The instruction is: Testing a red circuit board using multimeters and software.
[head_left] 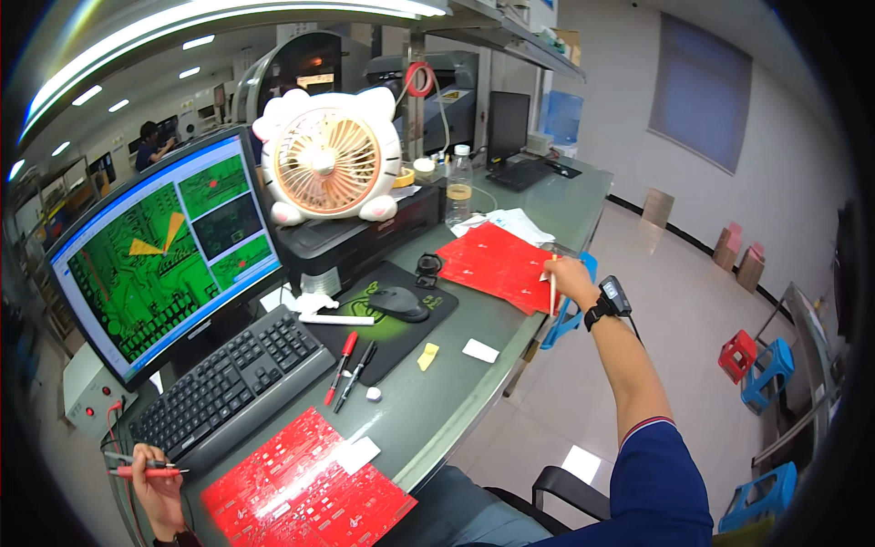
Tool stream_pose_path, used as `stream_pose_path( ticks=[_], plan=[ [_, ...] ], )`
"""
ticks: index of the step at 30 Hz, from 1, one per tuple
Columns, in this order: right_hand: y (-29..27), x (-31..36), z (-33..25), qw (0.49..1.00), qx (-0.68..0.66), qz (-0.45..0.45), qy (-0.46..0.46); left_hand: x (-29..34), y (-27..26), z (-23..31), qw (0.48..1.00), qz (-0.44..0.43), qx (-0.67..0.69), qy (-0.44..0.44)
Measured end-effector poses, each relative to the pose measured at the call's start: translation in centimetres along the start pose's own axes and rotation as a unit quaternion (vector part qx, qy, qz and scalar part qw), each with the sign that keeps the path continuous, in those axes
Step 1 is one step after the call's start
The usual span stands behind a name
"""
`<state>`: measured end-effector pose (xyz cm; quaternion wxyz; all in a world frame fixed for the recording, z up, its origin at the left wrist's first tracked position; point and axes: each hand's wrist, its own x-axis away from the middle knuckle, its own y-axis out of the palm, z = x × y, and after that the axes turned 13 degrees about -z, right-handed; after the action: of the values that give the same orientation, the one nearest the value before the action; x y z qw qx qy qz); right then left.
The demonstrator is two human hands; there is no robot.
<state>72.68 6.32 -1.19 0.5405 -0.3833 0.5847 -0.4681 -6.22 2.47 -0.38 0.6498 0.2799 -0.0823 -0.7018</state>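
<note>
Navy sleeve (pixel 658 479) is wrapping my right upper arm, closest to me. Flat on the green bench top (pixel 424 401), in front of my lap, a red circuit board (pixel 283 483) is lying with a white slip (pixel 358 455) on it. At its left, my left hand (pixel 159 492) is hanging beside the keyboard (pixel 239 378), fingers curling around a red test probe (pixel 150 472) and a grey one, both lying nearly level. My right forearm is stretching forward past the bench edge; the wrist is wearing a black-strapped device (pixel 614 296). My right hand (pixel 572 280) is bending over the edge of a second red board (pixel 497 264), fingers pinching a thin pale stick (pixel 552 290); I cannot tell whether its tip is touching. Farther back, a clear bottle (pixel 458 173) is standing upright, showing an amber band I cannot identify as liquid or label.
</note>
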Motion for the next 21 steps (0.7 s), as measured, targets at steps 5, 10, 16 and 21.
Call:
stream_pose_path(
  ticks=[5,10,16,21],
  plan=[
    [-0.7,-1.1,-1.2,0.994,-0.103,-0.009,-0.044,-0.3,0.7,-0.1,1.000,-0.004,-0.006,-0.002],
    [-0.9,-1.9,-2.8,0.983,-0.177,-0.023,-0.035,0.2,0.7,0.2,1.000,-0.005,-0.009,0.001],
    [-1.8,-2.0,-3.4,0.861,-0.498,-0.036,0.099,0.1,1.0,-0.1,1.000,-0.006,-0.008,-0.001],
    [-3.5,0.3,-14.0,0.880,-0.440,-0.008,-0.181,0.5,0.6,0.4,1.000,-0.016,-0.017,-0.017]
  ],
)
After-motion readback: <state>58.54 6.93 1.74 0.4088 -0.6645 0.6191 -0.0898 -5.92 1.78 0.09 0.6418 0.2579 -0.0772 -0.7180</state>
